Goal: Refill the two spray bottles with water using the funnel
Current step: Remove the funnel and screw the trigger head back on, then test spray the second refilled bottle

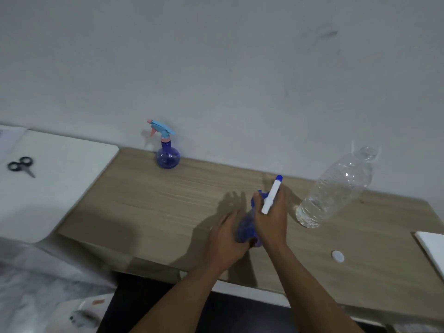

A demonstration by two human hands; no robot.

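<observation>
Near the front middle of the light brown wooden table [156,207], a dark blue see-through spray bottle [246,228], standing between two hands and mostly covered by them. Left hand [224,239] wrapped round the fat lower part from the left side, fingers curled against the blue plastic, fingertips hidden behind it. Right hand [272,221] closed tight round the neck and top, with the white spray head [271,197] and its blue tip poking up out of the fist. Hard to tell how full, with so little of the blue plastic showing. Hard to tell too whether screwed on or loose at the top. Far back by the pale wall [216,56], well apart from the hands, a round blue spray bottle [167,156] with a light blue and pink spray top on, standing up straight. To the right of the hands, a big clear plastic water bottle [336,188] with no lid, looking tilted in the wide picture, some water inside, level hard to see. Nearer the front edge, a small round white cap [337,256] lying flat on the wood, apart from everything. At the far right, a flat white thing [432,246], cut off by the edge, too little to name. At the left, a white board [60,179] with small black-handled scissors [20,166] on it. Blurry grey and white stuff in the bottom left corner, not clear enough to name.
</observation>
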